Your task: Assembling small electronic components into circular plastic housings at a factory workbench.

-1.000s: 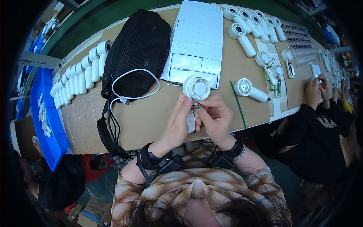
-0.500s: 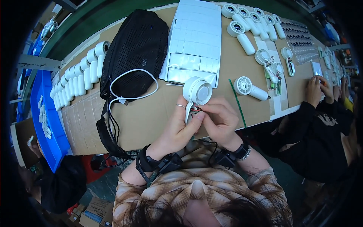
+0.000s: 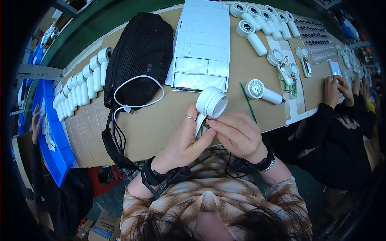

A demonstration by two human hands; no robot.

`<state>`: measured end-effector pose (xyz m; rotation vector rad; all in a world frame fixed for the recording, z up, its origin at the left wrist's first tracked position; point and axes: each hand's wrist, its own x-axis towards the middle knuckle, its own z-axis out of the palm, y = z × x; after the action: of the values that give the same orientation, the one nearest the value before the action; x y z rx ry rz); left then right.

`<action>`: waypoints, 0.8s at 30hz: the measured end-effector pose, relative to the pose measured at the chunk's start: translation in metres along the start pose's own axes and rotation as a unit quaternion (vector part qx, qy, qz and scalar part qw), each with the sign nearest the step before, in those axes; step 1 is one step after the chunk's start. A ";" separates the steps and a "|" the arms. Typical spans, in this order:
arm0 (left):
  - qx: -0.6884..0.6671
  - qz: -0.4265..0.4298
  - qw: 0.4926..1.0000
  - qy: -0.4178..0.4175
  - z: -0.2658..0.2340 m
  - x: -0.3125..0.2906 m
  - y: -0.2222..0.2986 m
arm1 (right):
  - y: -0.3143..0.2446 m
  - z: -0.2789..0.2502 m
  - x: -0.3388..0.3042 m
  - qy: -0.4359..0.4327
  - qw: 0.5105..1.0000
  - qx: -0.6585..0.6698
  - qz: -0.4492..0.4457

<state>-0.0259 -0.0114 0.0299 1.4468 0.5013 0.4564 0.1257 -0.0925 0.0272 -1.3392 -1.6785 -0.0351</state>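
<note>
In front of me my left hand grips a white handheld fan by its opened handle, the round head pointing up. A small green circuit board with red wires shows inside the handle. My right hand is closed in a pinch at that board; its fingertips partly hide what they hold. Right of my hands, a finished-looking white fan lies on the cardboard-covered table. Beyond it are opened fans with bare wires and boards.
A black mesh bag with a white cable lies left of a white flat stack. Rows of white fan parts stand at left by a blue tray. More fans lie far right, near a co-worker's hands.
The fan head has turned and tilted in my left hand. My right hand has shifted slightly right, its fingers still at the wiring. At left, a co-worker's hand has come up by the blue tray.
</note>
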 end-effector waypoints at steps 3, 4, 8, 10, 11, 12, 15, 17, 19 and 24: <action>0.024 0.046 0.999 0.000 0.000 0.000 -0.007 | 0.004 0.001 -0.002 -0.005 1.000 0.009 -0.004; -0.041 0.010 0.999 -0.011 0.000 -0.002 -0.008 | 0.004 0.002 -0.002 -0.004 1.000 0.009 -0.003; -0.199 -0.057 0.978 -0.037 0.000 -0.003 -0.008 | 0.004 0.006 -0.001 0.016 0.998 0.051 0.033; -0.257 -0.044 0.964 -0.048 0.001 -0.001 -0.008 | 0.003 0.007 -0.001 0.027 0.998 0.051 0.033; -0.257 -0.045 0.964 -0.048 0.001 -0.001 -0.008 | 0.003 0.008 0.000 0.032 0.998 0.051 0.033; -0.267 -0.041 0.962 -0.049 0.001 -0.001 -0.009 | 0.002 0.009 0.000 0.032 0.998 0.051 0.034; -0.287 -0.034 0.956 -0.049 0.002 -0.001 -0.011 | 0.001 0.010 0.001 0.056 0.996 0.060 0.043; -0.268 -0.034 0.962 -0.037 0.003 -0.001 -0.013 | 0.000 0.010 0.002 0.057 0.996 0.054 0.039; -0.259 -0.035 0.965 -0.030 0.004 -0.002 -0.014 | -0.001 0.009 0.003 0.057 0.997 0.041 0.030; -0.268 -0.025 0.962 -0.033 0.004 -0.003 -0.013 | -0.003 0.005 0.006 0.053 0.998 0.017 0.014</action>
<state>-0.0256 -0.0173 0.0172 0.9214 0.3247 0.4576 0.1208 -0.0865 0.0297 -1.3135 -1.5650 -0.0605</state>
